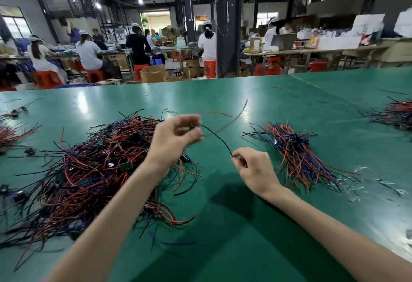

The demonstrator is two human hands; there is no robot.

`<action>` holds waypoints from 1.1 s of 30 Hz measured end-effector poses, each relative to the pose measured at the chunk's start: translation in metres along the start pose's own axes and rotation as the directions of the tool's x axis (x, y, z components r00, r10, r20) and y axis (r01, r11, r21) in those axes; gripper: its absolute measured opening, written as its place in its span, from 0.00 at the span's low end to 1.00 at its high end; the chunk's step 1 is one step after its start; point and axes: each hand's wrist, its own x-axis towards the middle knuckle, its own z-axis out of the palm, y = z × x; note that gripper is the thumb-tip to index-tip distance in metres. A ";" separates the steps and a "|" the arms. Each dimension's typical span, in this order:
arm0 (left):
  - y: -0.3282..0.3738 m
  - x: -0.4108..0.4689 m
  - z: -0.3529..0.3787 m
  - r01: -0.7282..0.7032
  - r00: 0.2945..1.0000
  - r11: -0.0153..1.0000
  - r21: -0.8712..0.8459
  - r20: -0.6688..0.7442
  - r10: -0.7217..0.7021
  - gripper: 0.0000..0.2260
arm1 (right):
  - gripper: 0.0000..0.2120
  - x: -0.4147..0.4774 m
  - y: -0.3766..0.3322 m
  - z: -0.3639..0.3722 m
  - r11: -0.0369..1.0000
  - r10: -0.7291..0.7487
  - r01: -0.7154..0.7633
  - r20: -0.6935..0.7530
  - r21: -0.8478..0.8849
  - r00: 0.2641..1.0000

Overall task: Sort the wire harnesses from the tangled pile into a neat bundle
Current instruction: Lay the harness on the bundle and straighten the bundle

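Note:
A big tangled pile (89, 170) of red, black and blue wire harnesses lies on the green table (223, 226) at my left. A neater bundle (294, 147) of the same wires lies at the right. Between them, raised above the table, my left hand (176, 136) pinches one wire harness (219, 140) at its connector end. Its black wire runs down to my right hand (254, 170), which pinches the wire's end between thumb and finger. The harness's red and grey wires arc away behind my left hand, blurred.
More wire piles sit at the far right (396, 114) and at the left edge (11, 134). Clear plastic scraps (356, 183) lie right of the bundle. Beyond the table's far edge, people sit on red stools at other benches, with cardboard boxes and a dark pillar (227, 36).

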 end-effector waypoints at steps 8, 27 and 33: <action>-0.058 -0.023 0.034 0.232 0.973 0.933 -0.274 0.051 -0.227 0.12 | 0.10 0.005 -0.014 -0.017 0.332 0.297 -0.522 0.438 0.785 0.848; -0.060 -0.042 0.045 0.482 0.876 0.737 -0.473 0.238 -0.420 0.09 | 0.10 -0.003 -0.018 -0.019 0.299 0.156 -0.577 0.558 0.760 0.815; -0.058 -0.042 0.044 0.554 0.832 0.708 -0.438 0.303 -0.464 0.11 | 0.04 -0.007 -0.018 -0.016 0.397 0.160 -0.487 0.464 0.778 0.871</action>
